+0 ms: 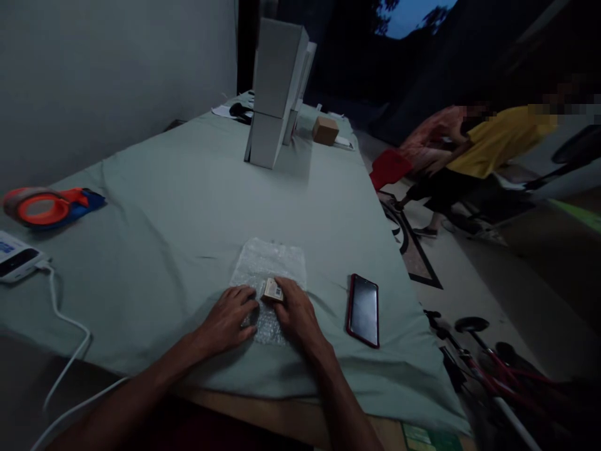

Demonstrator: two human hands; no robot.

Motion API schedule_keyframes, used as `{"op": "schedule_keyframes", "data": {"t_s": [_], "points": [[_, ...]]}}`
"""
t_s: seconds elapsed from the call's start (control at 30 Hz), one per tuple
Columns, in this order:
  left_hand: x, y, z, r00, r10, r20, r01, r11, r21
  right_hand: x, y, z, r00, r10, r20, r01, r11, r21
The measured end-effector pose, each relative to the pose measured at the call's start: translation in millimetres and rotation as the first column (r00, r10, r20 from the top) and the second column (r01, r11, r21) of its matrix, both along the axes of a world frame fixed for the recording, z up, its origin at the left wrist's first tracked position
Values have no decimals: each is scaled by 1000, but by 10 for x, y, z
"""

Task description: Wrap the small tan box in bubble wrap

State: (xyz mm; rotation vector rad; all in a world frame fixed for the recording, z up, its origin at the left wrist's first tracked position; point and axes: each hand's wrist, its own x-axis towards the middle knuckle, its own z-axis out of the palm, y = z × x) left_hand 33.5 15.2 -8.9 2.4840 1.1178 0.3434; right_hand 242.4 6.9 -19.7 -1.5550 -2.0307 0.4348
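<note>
A sheet of clear bubble wrap (267, 260) lies flat on the cloth-covered table in front of me. On its middle is a small box (272, 290) with a printed top and a dark square mark. My right hand (297, 310) grips the box from the right, fingers along its far side and thumb at the near side. My left hand (232, 314) rests at the left edge of the bubble wrap, fingers apart and holding nothing. A gap separates its fingertips from the box.
Right of my hands lies a phone (364, 310). A tape dispenser (51, 207) and a white power bank (19, 258) with a cable sit left. Tall white boxes (277, 94) and a brown carton (325, 130) stand farther back. A bicycle (488, 357) and people are beyond the right edge.
</note>
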Motion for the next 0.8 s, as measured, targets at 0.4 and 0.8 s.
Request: {"op": "schedule_keyframes", "data": {"t_s": [0.4,0.8], "points": [[-191,-187,122,995,-70,-73,72,997,24,215,-608,403,984,160,79,-154,985,-84],[37,-126,126,995,-21,102,3,984,179,224,-380,266,988,-149,-40,141,978,-156]]}}
